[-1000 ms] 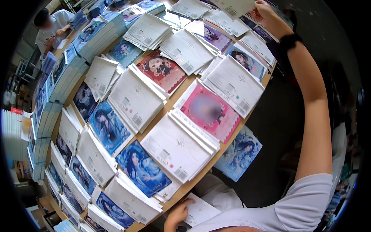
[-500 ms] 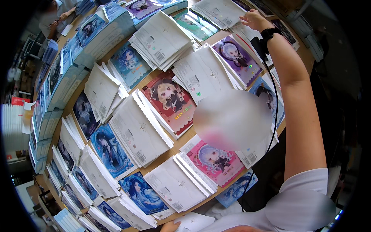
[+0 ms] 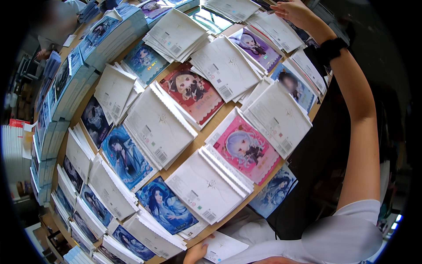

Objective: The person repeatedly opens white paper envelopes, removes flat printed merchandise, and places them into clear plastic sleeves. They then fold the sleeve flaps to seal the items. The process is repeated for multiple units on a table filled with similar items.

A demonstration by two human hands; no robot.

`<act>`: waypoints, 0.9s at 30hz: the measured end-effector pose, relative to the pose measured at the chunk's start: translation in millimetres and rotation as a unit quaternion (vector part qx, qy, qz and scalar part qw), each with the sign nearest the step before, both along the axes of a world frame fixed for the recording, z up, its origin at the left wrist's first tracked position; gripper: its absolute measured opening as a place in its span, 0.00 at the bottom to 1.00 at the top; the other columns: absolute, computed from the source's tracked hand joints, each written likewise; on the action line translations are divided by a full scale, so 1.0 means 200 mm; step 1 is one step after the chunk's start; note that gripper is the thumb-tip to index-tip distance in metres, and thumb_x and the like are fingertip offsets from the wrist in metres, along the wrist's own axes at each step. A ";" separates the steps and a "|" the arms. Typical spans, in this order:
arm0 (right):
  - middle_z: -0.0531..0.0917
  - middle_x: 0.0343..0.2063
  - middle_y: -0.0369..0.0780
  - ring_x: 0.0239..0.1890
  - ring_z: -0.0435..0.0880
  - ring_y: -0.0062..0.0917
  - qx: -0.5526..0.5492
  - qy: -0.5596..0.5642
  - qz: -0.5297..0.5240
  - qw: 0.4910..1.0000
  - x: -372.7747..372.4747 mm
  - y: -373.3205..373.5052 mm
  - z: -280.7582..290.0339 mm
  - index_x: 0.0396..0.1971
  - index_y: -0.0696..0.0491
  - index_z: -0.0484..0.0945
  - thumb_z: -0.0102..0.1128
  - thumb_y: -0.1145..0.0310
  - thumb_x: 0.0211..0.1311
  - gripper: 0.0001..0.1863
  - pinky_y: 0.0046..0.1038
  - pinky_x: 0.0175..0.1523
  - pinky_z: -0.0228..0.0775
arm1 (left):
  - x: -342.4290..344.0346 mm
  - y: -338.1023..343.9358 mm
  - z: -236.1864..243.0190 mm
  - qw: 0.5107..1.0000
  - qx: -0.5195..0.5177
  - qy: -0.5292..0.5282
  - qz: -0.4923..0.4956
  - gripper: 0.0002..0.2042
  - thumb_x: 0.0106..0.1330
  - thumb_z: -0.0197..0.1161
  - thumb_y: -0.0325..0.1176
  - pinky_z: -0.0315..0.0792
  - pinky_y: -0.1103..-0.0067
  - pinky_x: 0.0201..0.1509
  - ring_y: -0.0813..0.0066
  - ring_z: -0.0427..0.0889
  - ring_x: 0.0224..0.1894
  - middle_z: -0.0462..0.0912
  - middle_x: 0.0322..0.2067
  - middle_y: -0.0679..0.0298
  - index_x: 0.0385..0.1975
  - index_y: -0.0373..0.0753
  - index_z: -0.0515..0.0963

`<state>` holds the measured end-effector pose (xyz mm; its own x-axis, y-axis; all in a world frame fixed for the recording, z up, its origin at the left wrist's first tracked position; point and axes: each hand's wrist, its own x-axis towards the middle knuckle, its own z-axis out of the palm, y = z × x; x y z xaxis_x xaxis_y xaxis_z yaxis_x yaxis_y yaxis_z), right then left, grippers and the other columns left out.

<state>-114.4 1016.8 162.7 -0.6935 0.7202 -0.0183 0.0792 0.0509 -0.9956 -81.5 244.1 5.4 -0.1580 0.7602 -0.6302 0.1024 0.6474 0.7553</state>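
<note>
At the lower edge, my left hand [image 3: 197, 252] is closed on the near left side of a flat white paper packet [image 3: 225, 247]. My right arm stretches far up the right side, with a black band on the wrist. My right hand [image 3: 299, 12] is over the far right stacks, its fingers stretched out and seemingly holding nothing. Below it lies a pile of white packets [image 3: 281, 33] with printed backs. Nearby is a purple packet [image 3: 257, 46] with a cartoon figure. A pink packet [image 3: 246, 152] and a red packet [image 3: 191, 94] lie nearer, between white stacks.
Rows of overlapping packet stacks cover the wooden table [image 3: 206, 132]. Blue illustrated boxes [image 3: 114, 37] form a wall along the far left. A blue packet [image 3: 273, 190] juts past the table's right edge. Another person [image 3: 55, 26] is at the upper left.
The view has shifted, and my right hand has moved slightly toward the upper right. More of my left hand and its white packet shows now.
</note>
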 end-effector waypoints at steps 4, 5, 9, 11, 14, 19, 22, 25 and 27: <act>0.72 0.43 0.49 0.44 0.77 0.37 0.069 -0.013 -0.041 0.997 0.30 -0.52 0.21 0.51 0.56 0.60 0.57 0.73 0.56 0.23 0.40 0.48 0.72 | -0.04 -0.15 -0.06 0.996 0.068 0.037 -0.050 0.19 0.54 0.51 0.20 0.63 0.73 0.59 0.57 0.71 0.53 0.76 0.47 0.56 0.46 0.43 0.75; 0.69 0.47 0.48 0.49 0.75 0.35 0.100 -0.039 -0.053 0.993 0.40 -0.58 0.24 0.53 0.55 0.60 0.56 0.75 0.56 0.25 0.37 0.53 0.69 | -0.04 -0.21 -0.09 0.993 0.083 0.044 -0.067 0.19 0.54 0.51 0.20 0.63 0.73 0.59 0.57 0.71 0.53 0.76 0.47 0.56 0.46 0.43 0.75; 0.68 0.50 0.43 0.54 0.72 0.29 0.171 -0.083 -0.055 0.980 0.73 -0.98 0.31 0.53 0.54 0.65 0.57 0.74 0.58 0.22 0.26 0.57 0.66 | -0.02 -0.36 -0.06 0.997 0.046 0.022 -0.056 0.20 0.52 0.51 0.20 0.68 0.73 0.54 0.54 0.74 0.50 0.76 0.46 0.55 0.46 0.44 0.74; 0.70 0.48 0.42 0.51 0.74 0.28 0.177 -0.084 -0.048 0.979 0.82 -1.36 0.32 0.52 0.54 0.67 0.59 0.72 0.59 0.20 0.26 0.54 0.68 | 0.00 -0.46 -0.10 0.994 0.059 0.066 -0.066 0.21 0.52 0.52 0.21 0.70 0.70 0.50 0.52 0.75 0.47 0.76 0.46 0.53 0.49 0.44 0.73; 0.69 0.49 0.43 0.50 0.75 0.26 0.142 -0.098 -0.046 0.984 0.97 -1.86 0.22 0.49 0.55 0.67 0.55 0.77 0.59 0.17 0.23 0.49 0.71 | 0.09 -0.61 -0.20 0.985 0.142 0.095 -0.026 0.25 0.51 0.55 0.22 0.71 0.68 0.48 0.48 0.76 0.46 0.76 0.45 0.50 0.53 0.44 0.68; 0.73 0.44 0.39 0.42 0.80 0.22 0.079 -0.071 0.171 0.979 1.18 -2.66 -0.22 0.46 0.57 0.69 0.49 0.85 0.48 0.22 0.22 0.42 0.74 | 0.23 -0.78 -0.19 0.973 0.155 0.169 0.023 0.28 0.49 0.57 0.22 0.71 0.66 0.46 0.44 0.77 0.43 0.77 0.41 0.46 0.55 0.44 0.62; 0.72 0.42 0.41 0.36 0.81 0.23 0.154 -0.093 0.256 0.950 1.30 -3.11 -0.53 0.49 0.53 0.72 0.54 0.85 0.48 0.24 0.23 0.41 0.74 | 0.29 -0.78 -0.16 0.967 0.196 0.160 0.013 0.28 0.48 0.58 0.21 0.71 0.65 0.46 0.44 0.77 0.44 0.77 0.41 0.45 0.53 0.43 0.62; 0.71 0.44 0.42 0.36 0.78 0.25 0.180 -0.035 0.360 0.915 1.26 -3.49 -0.71 0.55 0.49 0.70 0.58 0.82 0.53 0.27 0.23 0.38 0.74 | 0.34 -0.80 -0.11 0.953 0.227 0.201 -0.009 0.26 0.50 0.58 0.22 0.71 0.65 0.45 0.44 0.77 0.43 0.78 0.40 0.46 0.51 0.41 0.61; 0.72 0.43 0.44 0.37 0.79 0.32 0.249 0.047 0.361 0.897 1.23 -3.68 -0.85 0.52 0.52 0.72 0.59 0.81 0.52 0.25 0.26 0.37 0.74 | 0.37 -0.79 -0.05 0.949 0.222 0.221 -0.012 0.25 0.50 0.58 0.22 0.71 0.66 0.44 0.44 0.77 0.42 0.78 0.39 0.46 0.50 0.40 0.60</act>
<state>131.1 281.8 -7.5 -0.9643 -0.0147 0.2643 -0.2365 0.4966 -0.8352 -6.7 85.5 -4.4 -0.3111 0.9425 -0.1223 0.4848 0.2681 0.8325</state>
